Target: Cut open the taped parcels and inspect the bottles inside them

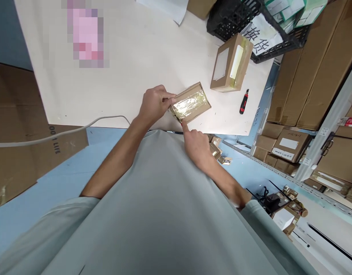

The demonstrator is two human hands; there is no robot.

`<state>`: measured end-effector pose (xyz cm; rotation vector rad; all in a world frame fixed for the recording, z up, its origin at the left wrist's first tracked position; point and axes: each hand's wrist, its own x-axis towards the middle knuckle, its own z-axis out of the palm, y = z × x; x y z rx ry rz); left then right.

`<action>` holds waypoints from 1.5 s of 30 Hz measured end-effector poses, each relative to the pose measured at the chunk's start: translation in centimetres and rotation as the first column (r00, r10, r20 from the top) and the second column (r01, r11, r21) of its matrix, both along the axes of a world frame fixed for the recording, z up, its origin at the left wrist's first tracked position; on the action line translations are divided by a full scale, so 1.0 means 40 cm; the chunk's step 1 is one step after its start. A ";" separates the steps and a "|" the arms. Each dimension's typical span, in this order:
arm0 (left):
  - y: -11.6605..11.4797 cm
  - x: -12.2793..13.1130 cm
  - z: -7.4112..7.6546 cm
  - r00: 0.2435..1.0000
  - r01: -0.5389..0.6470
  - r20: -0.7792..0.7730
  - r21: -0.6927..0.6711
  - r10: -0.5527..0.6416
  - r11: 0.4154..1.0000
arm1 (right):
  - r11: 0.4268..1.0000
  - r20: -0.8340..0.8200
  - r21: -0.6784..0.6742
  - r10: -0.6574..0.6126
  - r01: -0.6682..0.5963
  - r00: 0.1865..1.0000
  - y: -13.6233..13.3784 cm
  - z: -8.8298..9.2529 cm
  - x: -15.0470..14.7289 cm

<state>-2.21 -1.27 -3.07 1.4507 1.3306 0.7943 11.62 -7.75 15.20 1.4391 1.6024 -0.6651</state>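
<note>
Head view: left hand [154,103] pinches left end of small taped cardboard package [193,102] between thumb and fingers. Right hand [197,147] has index finger extended to package's near edge, other fingers curled under; cannot tell whether they grasp anything. Package at near edge of white table [130,57], tilted, shiny tape across upper face. Beyond it, to right, larger cardboard box [232,64] with white labels, beside black crate [231,18]. Red-and-black cutter [244,102] lies near table's right edge. Pale cable [98,120] near left forearm.
</note>
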 end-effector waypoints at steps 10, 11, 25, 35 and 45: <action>0.026 -0.012 0.013 0.995 -0.014 -0.094 0.001 0.014 1.000 | 0.998 -0.086 0.068 -0.009 0.015 0.996 -0.033 0.037 0.137; 0.030 -0.012 0.020 0.992 -0.012 -0.126 0.006 0.013 1.000 | 0.994 -0.098 0.103 -0.035 0.045 0.995 -0.034 0.046 0.163; -0.038 0.285 0.098 0.927 0.157 -0.367 0.206 -0.072 0.966 | 0.895 -0.298 0.332 -0.199 0.297 0.934 0.043 -0.043 0.395; -0.043 0.299 0.078 0.940 0.090 -0.340 0.165 -0.030 0.982 | 0.954 -0.253 0.265 -0.069 0.138 0.965 0.139 -0.086 0.372; -0.041 0.307 0.074 0.949 0.076 -0.314 0.199 -0.010 0.977 | 0.960 -0.144 0.278 -0.002 0.042 0.990 0.163 -0.055 0.284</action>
